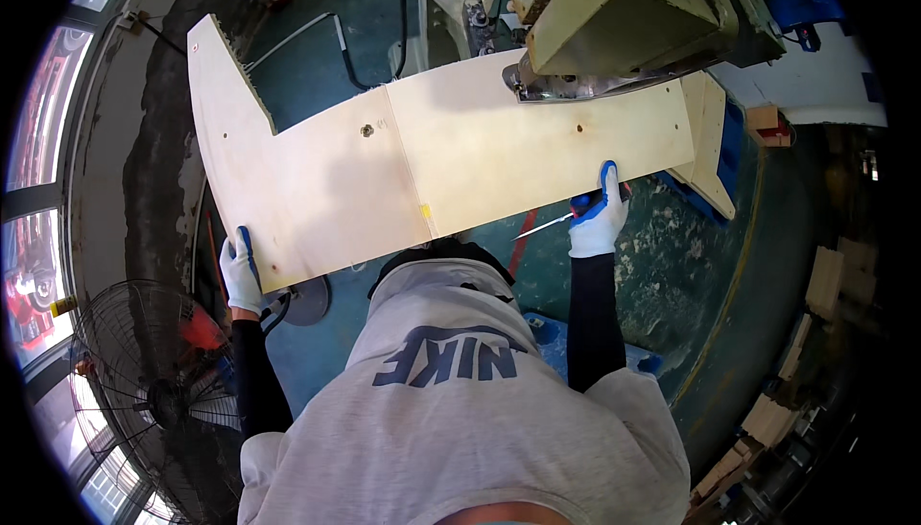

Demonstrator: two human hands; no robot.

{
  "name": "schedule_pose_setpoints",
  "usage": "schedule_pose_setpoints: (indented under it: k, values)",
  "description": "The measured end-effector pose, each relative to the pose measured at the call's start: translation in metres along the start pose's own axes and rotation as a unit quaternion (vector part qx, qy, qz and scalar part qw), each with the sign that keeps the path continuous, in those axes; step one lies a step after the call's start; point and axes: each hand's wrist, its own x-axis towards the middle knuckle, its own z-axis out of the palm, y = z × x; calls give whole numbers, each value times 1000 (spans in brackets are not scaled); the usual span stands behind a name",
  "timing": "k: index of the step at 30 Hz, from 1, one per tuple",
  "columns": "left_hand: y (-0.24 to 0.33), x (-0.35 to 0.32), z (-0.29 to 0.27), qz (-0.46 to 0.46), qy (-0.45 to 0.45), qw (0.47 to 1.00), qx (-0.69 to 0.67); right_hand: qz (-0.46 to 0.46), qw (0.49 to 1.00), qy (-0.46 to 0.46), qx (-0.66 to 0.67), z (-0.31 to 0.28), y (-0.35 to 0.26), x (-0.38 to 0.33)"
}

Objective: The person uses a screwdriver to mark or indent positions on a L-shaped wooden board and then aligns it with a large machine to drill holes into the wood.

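A large pale plywood panel (317, 179) lies across in front of me, with an angled arm rising at its far left and a seam near its middle. My left hand (242, 274), in a white and blue glove, grips the panel's near left corner, thumb on top. My right hand (602, 216), gloved alike, holds the near edge toward the right, thumb on top and fingers hidden beneath. Beside it a thin pointed metal shaft (543, 226) shows; I cannot tell whether the hand holds it. Over the far edge hangs a green machine head (628, 21).
Another angled wooden piece (708, 136) lies beyond the panel's right end, over something blue. A caged floor fan (163, 400) stands at the lower left, near windows. Wood blocks (767, 419) line the right side. A black hose (400, 35) runs behind the panel.
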Motion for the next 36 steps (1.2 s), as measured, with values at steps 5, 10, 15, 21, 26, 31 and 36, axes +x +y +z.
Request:
schedule_pose_setpoints:
  k: [5,10,15,21,26,31,36]
  values:
    - [7,1,-3,-13,-30,999,-25,28,999,11,-30,9,-8,-16]
    - [7,3,1,6,-19,1000,-13,42,997,23,-65,12,-13,-27]
    - [6,20,2,8,-34,999,-26,51,993,60,-84,7,-8,-36]
    - [0,39,-14,12,-46,999,9,56,993,33,-103,12,-16,-55]
    - [17,17,-12,-6,-50,999,-6,52,993,43,-96,19,-24,-50]
    - [17,9,-10,-5,-37,999,0,61,993,21,-103,12,-21,-39]
    - [18,8,-6,9,-17,1000,12,71,993,15,-97,12,-16,-37]
